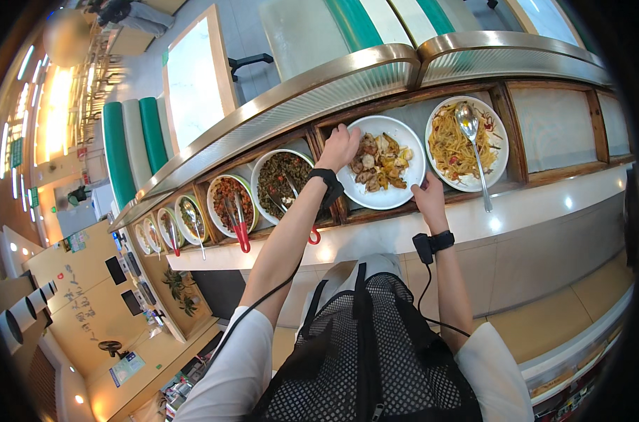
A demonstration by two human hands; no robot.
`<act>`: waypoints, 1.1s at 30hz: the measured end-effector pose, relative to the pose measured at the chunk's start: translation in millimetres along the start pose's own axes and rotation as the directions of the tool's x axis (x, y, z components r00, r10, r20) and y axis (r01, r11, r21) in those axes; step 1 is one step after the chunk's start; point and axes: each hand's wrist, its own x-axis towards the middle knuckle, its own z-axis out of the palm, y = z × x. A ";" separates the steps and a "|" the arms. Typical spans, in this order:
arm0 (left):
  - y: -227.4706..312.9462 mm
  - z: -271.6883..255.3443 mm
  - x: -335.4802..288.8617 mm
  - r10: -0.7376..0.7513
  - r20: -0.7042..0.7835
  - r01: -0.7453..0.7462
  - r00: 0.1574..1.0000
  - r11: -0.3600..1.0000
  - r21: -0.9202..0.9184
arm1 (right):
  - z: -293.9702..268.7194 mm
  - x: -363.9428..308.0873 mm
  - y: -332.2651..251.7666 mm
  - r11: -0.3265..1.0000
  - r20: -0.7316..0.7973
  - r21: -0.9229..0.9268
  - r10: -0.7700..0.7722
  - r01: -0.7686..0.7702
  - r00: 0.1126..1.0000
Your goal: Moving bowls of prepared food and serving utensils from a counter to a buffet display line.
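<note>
A round white plate with pieces of browned and yellow food sits in a wood-framed section of the counter. My left hand grips its left rim with the fingers curled. At the lower right rim, my right hand has thumb and fingers closed on the edge. Just right of it stands a plate of noodles with a metal spoon lying across it. Left of my left wrist is a bowl of dark chopped greens, partly covered by my forearm.
More bowls run leftward, one holding reddish food with red-handled tongs. A curved metal-edged glass guard rises behind the row. Wooden dividers separate the sections. Cables hang from both wrist straps.
</note>
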 end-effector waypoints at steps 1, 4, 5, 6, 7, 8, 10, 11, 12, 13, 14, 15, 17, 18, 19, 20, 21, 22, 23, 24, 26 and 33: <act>-1.0 -4.1 -6.6 -0.054 0.008 0.054 0.999 0.998 -0.022 | 2.0 -10.3 -15.2 0.998 0.008 0.044 -0.043 0.043 0.999; 10.1 -18.1 -25.0 -0.244 -0.022 0.235 0.970 0.951 -0.204 | -9.8 -30.9 -39.8 0.992 0.043 0.111 -0.064 0.059 0.997; 14.1 -24.9 -34.5 -0.373 -0.035 0.337 0.927 0.872 -0.355 | -12.5 -37.3 -45.3 0.990 0.069 0.141 -0.040 0.030 0.997; 28.2 -32.4 -39.7 -0.372 -0.042 0.331 0.927 0.867 -0.371 | -23.7 -44.9 -54.0 0.979 0.054 0.200 -0.057 0.045 0.997; 39.6 -45.5 -54.2 -0.375 -0.024 0.336 0.927 0.858 -0.388 | -28.9 -54.3 -59.7 0.986 0.067 0.163 -0.035 0.023 0.997; 47.8 -60.8 -74.7 -0.384 -0.014 0.347 0.923 0.848 -0.402 | -30.1 -66.1 -66.8 0.992 0.091 0.128 -0.017 0.006 0.996; 62.8 -79.7 -112.6 -0.458 -0.089 0.365 0.884 0.798 -0.480 | -32.4 -85.7 -93.3 0.990 0.157 0.142 -0.008 -0.014 0.988; 63.5 -84.2 -135.6 -0.472 -0.114 0.358 0.874 0.784 -0.507 | -31.7 -95.9 -97.0 0.991 0.192 0.130 -0.015 -0.011 0.981; 65.6 -90.8 -155.3 -0.481 -0.151 0.338 0.863 0.774 -0.536 | -32.8 -103.0 -103.6 0.993 0.224 0.116 -0.032 0.006 0.974; 64.8 -95.3 -179.1 -0.537 -0.141 0.373 0.832 0.729 -0.574 | -27.0 -111.8 -109.7 0.994 0.261 0.099 -0.063 0.039 0.963; 62.3 -96.4 -204.7 -0.573 -0.175 0.354 0.801 0.688 -0.634 | -19.1 -121.6 -115.3 0.998 0.301 0.045 -0.050 0.038 0.952; 57.1 -97.5 -228.9 -0.609 -0.194 0.358 0.769 0.661 -0.659 | -10.5 -129.6 -121.7 0.999 0.338 -0.010 -0.043 0.049 0.940; 53.0 -104.1 -283.7 -0.661 -0.235 0.347 0.713 0.623 -0.701 | 7.6 -149.8 -126.8 0.991 0.416 -0.032 -0.103 0.128 0.903; 45.0 -102.4 -312.2 -0.689 -0.245 0.349 0.682 0.601 -0.719 | 23.4 -154.3 -127.6 0.988 0.464 -0.047 -0.111 0.150 0.879; 37.9 -97.9 -342.0 -0.731 -0.273 0.370 0.626 0.586 -0.720 | 44.0 -164.1 -132.7 0.990 0.492 -0.043 -0.097 0.135 0.865; 34.2 -96.7 -373.8 -0.787 -0.262 0.424 0.559 0.542 -0.725 | 69.8 -178.0 -134.9 0.993 0.527 -0.038 -0.079 0.116 0.846; 29.0 -92.4 -405.5 -0.826 -0.265 0.419 0.497 0.496 -0.761 | 92.9 -191.7 -138.7 0.990 0.574 -0.077 -0.055 0.121 0.817; 24.6 -88.0 -435.5 -0.859 -0.267 0.402 0.438 0.452 -0.796 | 114.7 -202.3 -137.2 0.986 0.625 -0.086 -0.059 0.144 0.778; 20.7 -83.1 -464.0 -0.871 -0.307 0.371 0.383 0.450 -0.812 | 135.7 -207.4 -125.9 0.981 0.668 -0.102 -0.056 0.167 0.742; 17.9 -76.5 -493.4 -0.904 -0.289 0.359 0.316 0.396 -0.845 | 156.9 -214.4 -117.5 0.975 0.712 -0.120 -0.049 0.189 0.701; 4.5 -49.9 -557.0 -0.927 -0.320 0.419 0.195 0.373 -0.828 | 204.4 -247.2 -119.7 0.945 0.810 -0.198 0.009 0.259 0.587; -9.7 -2.5 -728.0 -0.936 -0.265 0.246 -0.231 0.208 -0.947 | 359.2 -344.7 -85.4 0.891 0.928 -0.298 0.187 0.341 0.323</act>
